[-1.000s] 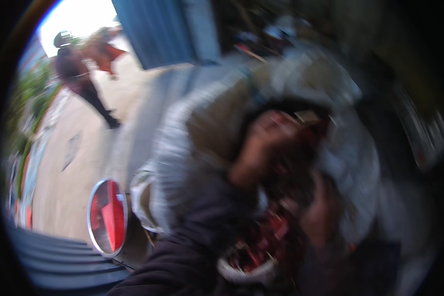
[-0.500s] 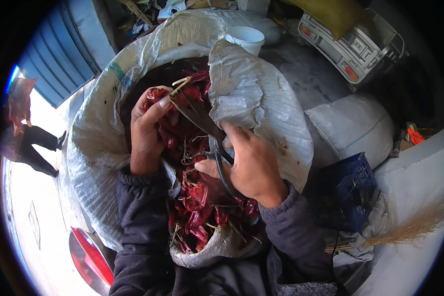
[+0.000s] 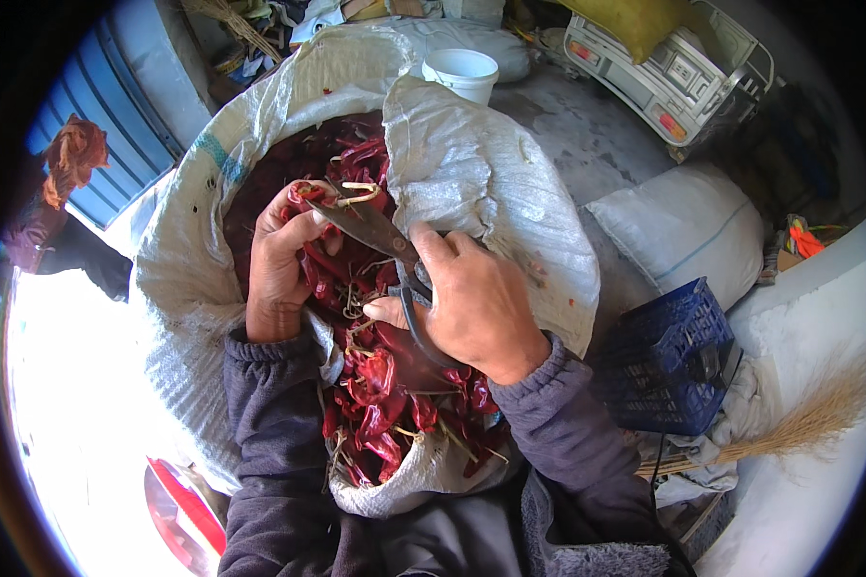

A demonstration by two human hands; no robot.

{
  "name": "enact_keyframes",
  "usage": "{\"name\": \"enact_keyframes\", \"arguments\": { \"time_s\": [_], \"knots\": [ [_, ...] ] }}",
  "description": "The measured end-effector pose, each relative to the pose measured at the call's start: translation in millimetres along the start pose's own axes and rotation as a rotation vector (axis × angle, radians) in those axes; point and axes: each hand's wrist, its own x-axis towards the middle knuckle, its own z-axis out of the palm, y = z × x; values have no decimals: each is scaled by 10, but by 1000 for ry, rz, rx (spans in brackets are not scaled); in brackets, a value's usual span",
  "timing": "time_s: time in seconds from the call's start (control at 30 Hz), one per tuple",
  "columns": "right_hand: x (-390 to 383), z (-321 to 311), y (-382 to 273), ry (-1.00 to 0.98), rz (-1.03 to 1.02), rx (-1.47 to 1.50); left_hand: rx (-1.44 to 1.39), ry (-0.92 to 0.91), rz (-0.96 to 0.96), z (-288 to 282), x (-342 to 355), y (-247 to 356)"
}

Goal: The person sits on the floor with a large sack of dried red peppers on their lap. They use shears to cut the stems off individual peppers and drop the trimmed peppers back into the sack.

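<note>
My left hand (image 3: 284, 252) is closed round a dried red chili pepper (image 3: 310, 192), its pale stem pointing right. In my right hand (image 3: 476, 303) is a pair of dark metal scissors (image 3: 380, 234), gripped by the handles. The blades lie at the stem end of the chili, beside my left thumb. Below both hands, more dried red chilies (image 3: 380, 375) with stems fill a small white woven sack (image 3: 394, 495) against my lap. Beyond it, a big open white woven sack (image 3: 178, 308) holds a deep heap of red chilies, partly in shadow.
A white bucket (image 3: 464, 77) stands behind the big sack. On the right are a stuffed white sack (image 3: 683, 226), a blue plastic crate (image 3: 669, 356) and a straw broom (image 3: 789, 428). A small vehicle's rear (image 3: 654, 87) shows at the back right. At far left is another person (image 3: 63, 216).
The scissor blades have closed further at the chili's stem, and the handles have come nearer each other. The person at far left has moved toward the blue door. My view has shifted slightly.
</note>
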Motion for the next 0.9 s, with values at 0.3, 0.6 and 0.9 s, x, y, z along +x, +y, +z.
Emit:
{"name": "enact_keyframes", "arguments": {
  "time_s": [0.3,0.6,0.9],
  "knots": [
    [-24,102,29,14,3,-32,-104,-40,-75,-12,-2,-48],
    [-32,96,118,29,-4,-82,-85,-68,-86,28,8,-74],
    [-69,44,45,-46,-39,11,143,69,-90,154,-97,93]
  ]
}}
